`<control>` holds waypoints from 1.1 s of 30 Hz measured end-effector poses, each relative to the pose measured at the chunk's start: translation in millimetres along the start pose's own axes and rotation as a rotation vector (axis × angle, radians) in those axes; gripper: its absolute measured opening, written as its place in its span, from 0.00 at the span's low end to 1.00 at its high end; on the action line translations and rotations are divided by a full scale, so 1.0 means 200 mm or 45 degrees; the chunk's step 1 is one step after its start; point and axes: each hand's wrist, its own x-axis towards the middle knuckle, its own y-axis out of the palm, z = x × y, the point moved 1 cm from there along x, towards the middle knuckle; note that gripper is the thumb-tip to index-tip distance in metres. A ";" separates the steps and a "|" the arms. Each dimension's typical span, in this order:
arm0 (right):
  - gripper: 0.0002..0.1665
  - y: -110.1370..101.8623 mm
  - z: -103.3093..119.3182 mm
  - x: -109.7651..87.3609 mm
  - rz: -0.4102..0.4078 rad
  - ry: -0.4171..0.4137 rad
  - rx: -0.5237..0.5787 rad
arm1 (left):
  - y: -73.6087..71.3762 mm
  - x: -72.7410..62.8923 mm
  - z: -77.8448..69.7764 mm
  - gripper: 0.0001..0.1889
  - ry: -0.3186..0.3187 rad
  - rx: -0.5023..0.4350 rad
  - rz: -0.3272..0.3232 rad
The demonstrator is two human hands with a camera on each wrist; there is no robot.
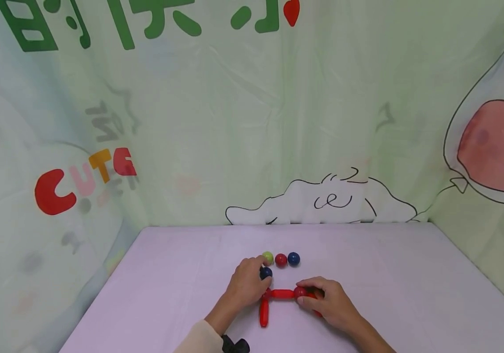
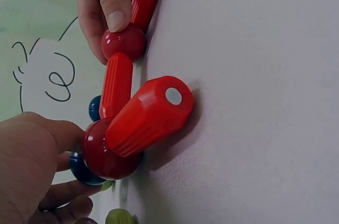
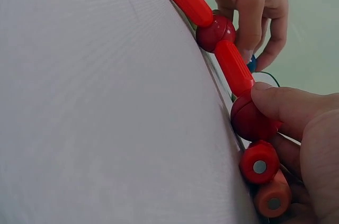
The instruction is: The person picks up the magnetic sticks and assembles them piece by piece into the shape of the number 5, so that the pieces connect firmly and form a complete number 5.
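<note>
A joined chain of red rods and red balls lies on the table. My left hand [image 1: 246, 282] grips a dark blue ball [image 1: 266, 273] between thumb and fingers, just behind the left red ball [image 2: 112, 152]. From that red ball one red rod [image 1: 264, 314] points toward me; another red rod [image 1: 283, 293] runs across to the right red ball [image 1: 300, 292]. My right hand [image 1: 331, 303] pinches this right ball. Beside it, in the right wrist view, two rod ends show: a red rod [image 3: 259, 163] and an orange-red rod [image 3: 273, 203], partly hidden by fingers.
Behind the chain stand a lime green ball [image 1: 268, 257], a red ball [image 1: 280, 260] and a dark blue ball [image 1: 293, 259] in a row. The pale lilac table [image 1: 388, 274] meets a printed curtain [image 1: 322, 122] at its back. A black object [image 1: 236, 344] sits by the left wrist.
</note>
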 end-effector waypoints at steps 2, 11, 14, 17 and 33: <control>0.18 0.00 0.00 0.00 -0.001 -0.008 -0.003 | 0.00 -0.02 0.00 0.19 0.014 -0.014 -0.029; 0.18 0.00 -0.01 0.00 0.001 -0.012 -0.019 | -0.05 -0.10 0.05 0.17 0.042 -0.183 -0.058; 0.18 0.00 0.00 0.00 0.001 -0.022 -0.027 | -0.07 -0.14 0.08 0.17 0.031 -0.258 -0.044; 0.18 0.00 0.00 0.00 -0.005 -0.028 -0.040 | -0.08 -0.18 0.09 0.17 0.029 -0.288 -0.021; 0.18 0.00 0.00 0.01 -0.015 -0.036 -0.053 | -0.11 -0.32 0.07 0.15 0.126 -0.386 0.164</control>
